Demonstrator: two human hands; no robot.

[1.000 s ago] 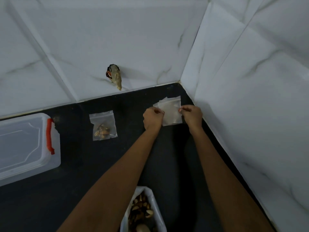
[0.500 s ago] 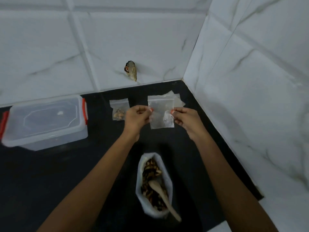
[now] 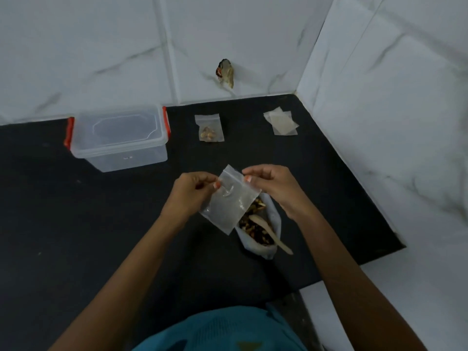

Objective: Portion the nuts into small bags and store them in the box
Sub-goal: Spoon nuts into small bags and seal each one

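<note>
Both hands pinch the top edge of an empty small bag (image 3: 229, 201): left hand (image 3: 192, 192) at its left corner, right hand (image 3: 272, 184) at its right. The bag hangs above the open nut sack (image 3: 260, 228). The lidded box (image 3: 119, 138) sits far left.

Teal ribbed top (image 3: 222, 330), bare forearms (image 3: 121, 269), orange-painted nails (image 3: 248, 178)

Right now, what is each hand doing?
Left hand: pinches the empty small zip bag at its top edge.
Right hand: pinches the same bag's top.
</note>
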